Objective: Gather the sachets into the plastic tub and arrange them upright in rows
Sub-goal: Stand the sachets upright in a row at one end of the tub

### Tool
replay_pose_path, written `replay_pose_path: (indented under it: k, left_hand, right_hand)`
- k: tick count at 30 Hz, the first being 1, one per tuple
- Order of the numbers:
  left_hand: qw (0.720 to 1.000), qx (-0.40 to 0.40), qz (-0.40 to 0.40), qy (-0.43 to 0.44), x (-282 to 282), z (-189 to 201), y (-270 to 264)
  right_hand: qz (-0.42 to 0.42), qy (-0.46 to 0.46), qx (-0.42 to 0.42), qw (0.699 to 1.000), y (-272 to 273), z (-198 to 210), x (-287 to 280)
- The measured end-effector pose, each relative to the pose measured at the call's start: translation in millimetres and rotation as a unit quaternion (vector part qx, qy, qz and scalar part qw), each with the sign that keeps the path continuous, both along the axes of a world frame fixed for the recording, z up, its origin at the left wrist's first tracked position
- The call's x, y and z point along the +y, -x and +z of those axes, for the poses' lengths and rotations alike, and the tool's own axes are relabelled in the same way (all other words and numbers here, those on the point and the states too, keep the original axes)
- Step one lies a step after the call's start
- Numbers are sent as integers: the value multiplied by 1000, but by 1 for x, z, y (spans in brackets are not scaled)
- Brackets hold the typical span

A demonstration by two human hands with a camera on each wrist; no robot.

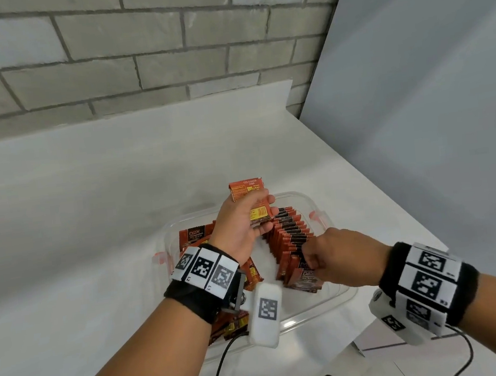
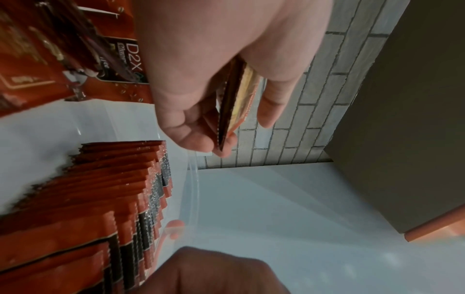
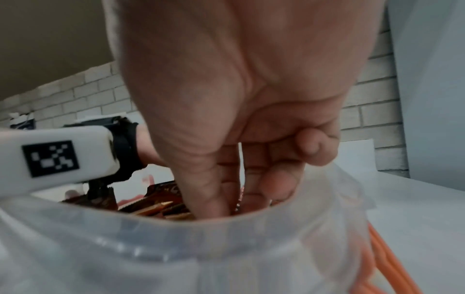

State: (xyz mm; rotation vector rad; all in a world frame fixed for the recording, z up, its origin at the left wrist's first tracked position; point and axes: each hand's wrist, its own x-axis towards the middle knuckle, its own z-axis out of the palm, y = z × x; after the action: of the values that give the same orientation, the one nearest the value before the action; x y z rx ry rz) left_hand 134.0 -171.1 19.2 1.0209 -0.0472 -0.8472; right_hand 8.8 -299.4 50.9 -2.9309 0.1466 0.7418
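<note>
A clear plastic tub [image 1: 336, 299] with orange clips stands on the white table. Inside it a long row of red and black sachets [image 1: 292, 238] stands upright on the right side. More sachets [image 1: 191, 237] lie loose on the left side under my left wrist. My left hand [image 1: 244, 222] is raised over the tub and grips a small stack of sachets [image 1: 248, 192] between thumb and fingers, seen edge-on in the left wrist view as the held stack [image 2: 235, 103]. My right hand [image 1: 325, 256] reaches into the near end of the row, its fingertips [image 3: 214, 204] pinching the upright sachets [image 3: 161, 207].
The white table [image 1: 90, 221] meets a grey brick wall [image 1: 131, 46] at the back and a pale panel [image 1: 432, 105] at the right. The table's front right corner ends close to the tub. Cables run from both wrist cameras toward me.
</note>
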Motion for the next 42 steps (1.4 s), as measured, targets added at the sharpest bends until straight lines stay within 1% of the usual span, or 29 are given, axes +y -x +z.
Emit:
replay_pose_path:
  k: [6,12,16,21,33,42]
  left_hand:
    - [1000,-6,-4,-3,0,1,1]
    - [1000,-7,-9,-3,1,1,1]
    - [1000,-8,-9,-4,1,1,1]
    - [1000,-11,-9,-7,1,0,1]
    - [1000,-13,-12,-12,0,-1,1]
    - [1000,4,-10,-8,0,-1,1]
  right_hand:
    - [42,98,22,994,-3,-6,8]
    - [72,138,28,987,-6,-10,10]
    - [83,139,-6,987,-8,-6,13]
    - [107,160,-1,981,-3,-12,13]
    - [81,125,-35,988,0,-2,12]
    - [76,121,-51,988,1,-4,9]
